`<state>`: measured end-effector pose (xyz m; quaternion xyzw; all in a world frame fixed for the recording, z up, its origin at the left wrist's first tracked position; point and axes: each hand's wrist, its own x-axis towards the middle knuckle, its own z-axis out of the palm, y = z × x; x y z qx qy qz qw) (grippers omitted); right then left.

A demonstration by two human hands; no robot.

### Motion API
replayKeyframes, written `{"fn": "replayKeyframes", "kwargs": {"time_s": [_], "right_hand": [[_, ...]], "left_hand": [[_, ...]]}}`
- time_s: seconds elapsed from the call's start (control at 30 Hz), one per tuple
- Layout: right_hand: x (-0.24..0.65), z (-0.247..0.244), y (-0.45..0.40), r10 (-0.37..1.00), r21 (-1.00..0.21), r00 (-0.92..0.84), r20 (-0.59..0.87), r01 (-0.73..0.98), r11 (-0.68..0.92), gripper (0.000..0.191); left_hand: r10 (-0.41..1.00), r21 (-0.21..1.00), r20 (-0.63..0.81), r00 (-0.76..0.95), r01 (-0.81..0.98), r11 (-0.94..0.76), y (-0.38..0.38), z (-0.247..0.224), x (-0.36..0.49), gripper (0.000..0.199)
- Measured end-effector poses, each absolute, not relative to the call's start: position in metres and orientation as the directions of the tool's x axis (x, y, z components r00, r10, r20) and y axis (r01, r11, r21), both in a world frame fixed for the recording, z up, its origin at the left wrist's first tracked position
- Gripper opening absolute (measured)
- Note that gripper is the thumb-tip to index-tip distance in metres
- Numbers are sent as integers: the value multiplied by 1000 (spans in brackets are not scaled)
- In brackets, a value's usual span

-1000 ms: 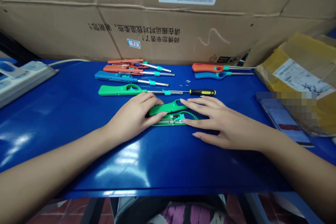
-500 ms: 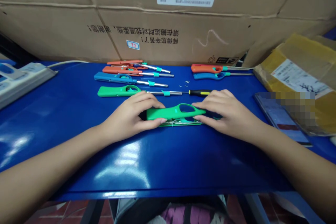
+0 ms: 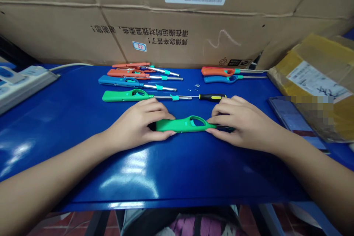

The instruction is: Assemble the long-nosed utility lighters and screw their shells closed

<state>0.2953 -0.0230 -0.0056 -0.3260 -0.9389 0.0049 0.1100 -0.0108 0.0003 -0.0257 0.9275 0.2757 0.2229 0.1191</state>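
A green lighter [image 3: 184, 124] lies on the blue table [image 3: 177, 177], its two casing halves together and its trigger loop facing away from me. My left hand [image 3: 143, 123] pinches the handle end between thumb and fingers. At the other end, my right hand [image 3: 235, 123] grips the casing where the metal tube comes out; its fingers hide part of the tube. Beyond my hands lies another green lighter [image 3: 120, 96] beside a black and yellow screwdriver [image 3: 211, 97]. Tiny screws [image 3: 196, 86] lie behind the screwdriver.
A blue lighter [image 3: 113, 80] and orange lighters [image 3: 118, 73] lie at the back left, more lighters [image 3: 218, 79] at the back right. A cardboard box [image 3: 155, 18] stands behind. A phone [image 3: 295, 125] and a taped package [image 3: 309, 70] are right, a power strip [image 3: 24, 84] left.
The upper green casing half has come down flat onto the lower one, and the wires between them are now hidden. Both hands stay at the lighter's ends.
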Motion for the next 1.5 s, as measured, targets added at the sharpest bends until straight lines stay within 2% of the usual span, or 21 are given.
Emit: {"fn": "replayKeyframes", "kwargs": {"time_s": [0.27,0.67,0.77,0.93,1.0,1.13,1.33,1.5], "right_hand": [[296,-4,-24,602,-60,-773,199,603,795,24],[288,-8,-32,609,40,-779,151,620,784,25],[287,-8,-33,604,76,-783,151,618,782,24],[284,-9,-34,563,151,-809,169,586,796,25],[283,-9,-34,553,193,-814,177,580,791,25],[285,-7,-32,539,201,-816,211,575,793,23],[291,-4,-27,580,105,-785,219,610,786,25],[290,-8,-26,563,-2,-772,294,589,808,24]], "left_hand": [[584,368,315,748,472,-801,-4,-27,-8,25],[640,374,244,728,538,-755,-10,-25,-9,29],[614,272,240,752,555,-786,-13,-25,-9,29],[498,-167,238,834,540,-825,-24,-20,-3,32],[473,-242,240,848,524,-816,-27,-20,-1,31],[451,-191,261,853,504,-842,-26,-21,-3,33],[472,-64,276,837,506,-860,-20,-20,-7,34],[493,52,306,814,503,-863,-21,-17,-5,33]]}}
